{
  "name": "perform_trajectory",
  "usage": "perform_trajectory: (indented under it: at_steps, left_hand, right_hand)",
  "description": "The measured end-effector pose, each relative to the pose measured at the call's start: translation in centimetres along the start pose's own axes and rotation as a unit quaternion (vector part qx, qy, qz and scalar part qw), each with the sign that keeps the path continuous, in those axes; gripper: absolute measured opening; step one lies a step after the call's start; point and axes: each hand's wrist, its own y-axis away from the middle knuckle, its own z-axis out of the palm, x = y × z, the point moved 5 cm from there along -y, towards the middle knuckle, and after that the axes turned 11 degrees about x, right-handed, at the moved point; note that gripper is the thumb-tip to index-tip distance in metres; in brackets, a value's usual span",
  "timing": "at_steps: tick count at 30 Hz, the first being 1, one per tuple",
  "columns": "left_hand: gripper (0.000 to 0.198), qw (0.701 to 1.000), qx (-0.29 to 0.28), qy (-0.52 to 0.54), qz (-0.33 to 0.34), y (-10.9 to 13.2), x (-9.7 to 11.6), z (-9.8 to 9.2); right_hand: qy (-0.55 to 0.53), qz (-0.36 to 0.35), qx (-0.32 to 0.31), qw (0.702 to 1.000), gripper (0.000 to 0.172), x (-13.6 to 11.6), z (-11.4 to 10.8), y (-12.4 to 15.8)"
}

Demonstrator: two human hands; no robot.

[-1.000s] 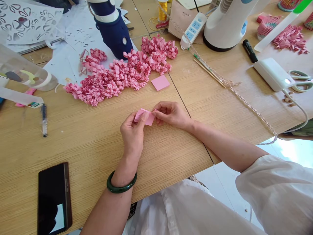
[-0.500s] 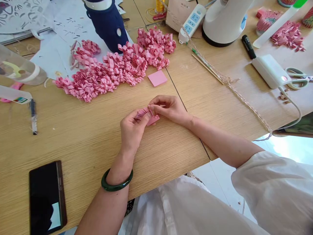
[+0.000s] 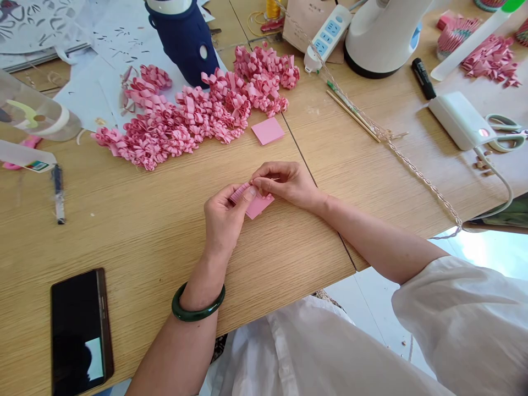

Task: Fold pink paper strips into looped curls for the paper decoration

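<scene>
Over open tabletop (image 3: 165, 220), left hand (image 3: 223, 220) and right hand (image 3: 286, 184), grip pinched on fringe-edged pink paper (image 3: 259, 207)

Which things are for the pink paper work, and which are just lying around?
Likely part of it: the pink paper in the left hand and right hand, flat pink piece, curly pink pile.

Probably just lying about: phone, blue bottle, black marker, power strip.

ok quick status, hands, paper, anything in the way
Left fingers gripping slit pink paper. Right fingers pinched at its far edge, tips partly hidden. Pink sheet and curled pink pile beyond, not in the way.
</scene>
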Motion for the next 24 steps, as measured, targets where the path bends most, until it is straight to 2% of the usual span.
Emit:
perform_trajectory:
  at_steps: [7, 14, 24]
  left_hand:
    - [0.033, 0.999, -0.003, -0.04, 0.016, 0.03, 0.03, 0.01]
    - [0.025, 0.996, -0.015, -0.078, 0.051, 0.17, 0.55, 0.04]
    - [0.024, 0.996, -0.028, -0.075, 0.035, 0.2, 0.61, 0.15]
  right_hand:
    - [-0.02, 0.02, 0.023, 0.999, 0.042, -0.15, 0.06, -0.07]
    - [0.002, 0.015, 0.018, 1.0, 0.039, 0.03, -0.04, -0.08]
    - [0.011, 0.009, 0.016, 1.0, 0.035, 0.13, -0.04, 0.06]
